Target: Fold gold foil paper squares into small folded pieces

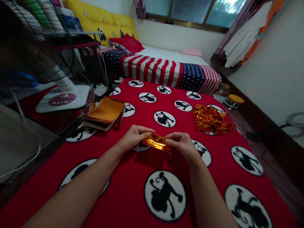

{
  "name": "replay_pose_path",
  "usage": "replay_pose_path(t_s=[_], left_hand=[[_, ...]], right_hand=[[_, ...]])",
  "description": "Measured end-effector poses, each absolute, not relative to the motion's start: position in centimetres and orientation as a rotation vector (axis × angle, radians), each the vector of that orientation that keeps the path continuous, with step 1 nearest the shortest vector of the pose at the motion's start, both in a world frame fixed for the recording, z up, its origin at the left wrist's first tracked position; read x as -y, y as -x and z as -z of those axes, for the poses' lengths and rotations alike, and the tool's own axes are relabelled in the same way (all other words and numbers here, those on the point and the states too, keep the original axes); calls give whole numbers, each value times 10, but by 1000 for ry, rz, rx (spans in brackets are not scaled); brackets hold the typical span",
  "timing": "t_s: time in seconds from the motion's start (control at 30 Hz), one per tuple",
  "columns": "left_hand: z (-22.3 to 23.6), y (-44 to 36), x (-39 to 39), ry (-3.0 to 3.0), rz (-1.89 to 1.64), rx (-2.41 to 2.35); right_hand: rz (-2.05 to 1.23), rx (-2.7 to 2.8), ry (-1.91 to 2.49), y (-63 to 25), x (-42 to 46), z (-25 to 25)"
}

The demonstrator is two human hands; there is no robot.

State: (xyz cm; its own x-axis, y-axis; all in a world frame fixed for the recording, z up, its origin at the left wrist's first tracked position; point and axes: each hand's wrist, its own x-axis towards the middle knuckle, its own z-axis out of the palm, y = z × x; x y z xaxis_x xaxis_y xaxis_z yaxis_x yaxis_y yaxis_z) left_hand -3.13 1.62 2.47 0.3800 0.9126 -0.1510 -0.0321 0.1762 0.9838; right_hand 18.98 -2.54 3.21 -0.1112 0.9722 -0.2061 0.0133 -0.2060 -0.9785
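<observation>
A shiny gold foil paper, folded into a narrow strip, is stretched between my two hands above the red cloth. My left hand pinches its left end between thumb and fingers. At the other end, my right hand grips it the same way. To the left lies a stack of gold foil sheets, with pale edges showing beneath. Over on the right sits a pile of several folded gold foil pieces.
The red cloth has round monkey prints. A white fan base stands left of the foil stack. Beyond is a bed with a striped, starred cover. A stool with a yellow seat stands at the right.
</observation>
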Motion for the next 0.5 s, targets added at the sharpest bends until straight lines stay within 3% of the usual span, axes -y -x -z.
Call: replay_pose_path(t_s=[0.27, 0.5], left_hand=[[-28, 39, -18, -993, -804, -802], [-26, 37, -16, -1152, -882, -803]], right_hand=[[-1597, 827, 1234, -181, 26, -35], [-1766, 677, 1089, -168, 27, -27]])
